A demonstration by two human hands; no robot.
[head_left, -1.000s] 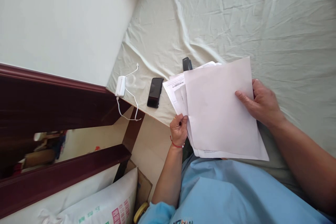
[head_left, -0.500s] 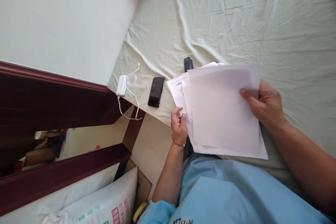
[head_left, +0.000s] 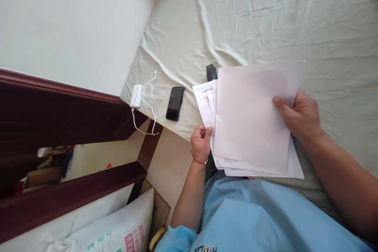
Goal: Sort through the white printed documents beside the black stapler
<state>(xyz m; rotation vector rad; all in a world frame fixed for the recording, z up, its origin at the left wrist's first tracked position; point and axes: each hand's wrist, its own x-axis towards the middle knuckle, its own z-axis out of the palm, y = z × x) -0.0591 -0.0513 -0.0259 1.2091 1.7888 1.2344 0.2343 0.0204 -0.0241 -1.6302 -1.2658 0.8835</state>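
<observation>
I hold a stack of white paper sheets (head_left: 251, 122) over my lap at the edge of a bed. My left hand (head_left: 201, 143) pinches the stack's left edge, where printed sheets stick out. My right hand (head_left: 301, 116) grips the right edge of the top blank sheet, thumb on its face. The top sheet's upper right corner is blurred. A red string circles my left wrist.
A pale green bed sheet (head_left: 265, 19) covers the bed. On it lie a black phone (head_left: 175, 103), a white charger with cable (head_left: 136, 96) and a small black object (head_left: 211, 72) behind the papers. A dark wood frame (head_left: 59, 114) and white sacks (head_left: 118, 228) are at left.
My right hand has shifted the top sheet up and to the right over the stack. The left hand has stayed on the left edge with small moves.
</observation>
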